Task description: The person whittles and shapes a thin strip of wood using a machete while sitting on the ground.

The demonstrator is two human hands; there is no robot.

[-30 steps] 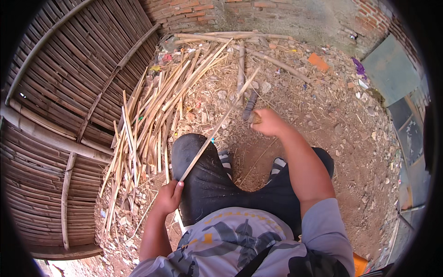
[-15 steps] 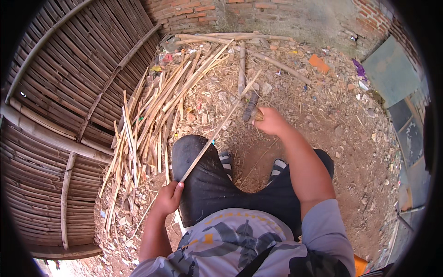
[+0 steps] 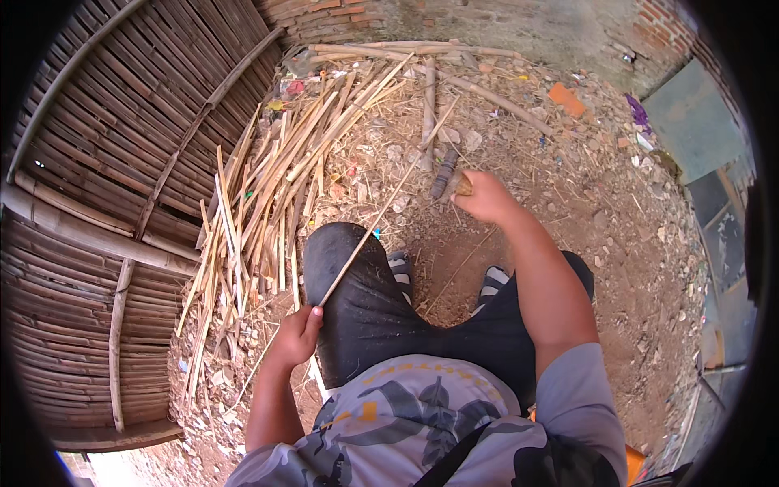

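A thin, pale bamboo strip (image 3: pixel 365 242) slants from my left hand (image 3: pixel 299 334) across my left thigh toward the upper middle. My left hand's fingers are closed round its near end. Out to the front right, my right hand (image 3: pixel 487 196) grips a short tan wooden handle (image 3: pixel 463 186); whatever tool it belongs to is hard to make out. Just left of that hand lies a dark, ridged object (image 3: pixel 445 173), which may or may not join the handle. The strip passes left of this object, apart from my right hand.
A loose pile of split bamboo strips (image 3: pixel 243 231) lies left, beside a bamboo-slat structure (image 3: pixel 122 162). Thicker poles (image 3: pixel 507 105) lie on rubble-strewn dirt before a brick wall (image 3: pixel 487 24). Grey sheets (image 3: pixel 690 122) lean at right. My knees and sandalled feet occupy the middle.
The view has shifted slightly. My right hand has moved a little right and up with the handle. The strip's far end sits higher in the picture, still held by my left hand.
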